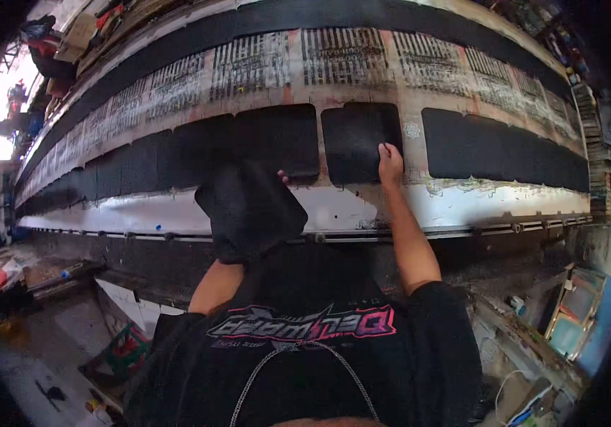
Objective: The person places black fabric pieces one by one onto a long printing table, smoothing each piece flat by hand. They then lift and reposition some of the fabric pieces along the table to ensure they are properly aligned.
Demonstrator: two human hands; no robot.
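My left hand (282,176) is mostly hidden under a black rounded-corner sheet (252,213), its fingertips showing at the far edge. That sheet is held tilted above the near side of the long table. With closed fingers, my right hand (390,162) grips the right edge of another black sheet (359,142) lying on the printing table. To the left of that one lies a row of similar black sheets (273,144), and more black sheets (498,148) continue on the right. A small pale printed motif (411,129) shows on the table surface between them.
Behind the near row runs a band of striped, ink-stained print marks (345,60), with a further black strip (305,20) beyond. A metal rail (348,235) follows the table's near edge. At lower right stands a framed screen (575,320); a green crate (127,352) sits at lower left.
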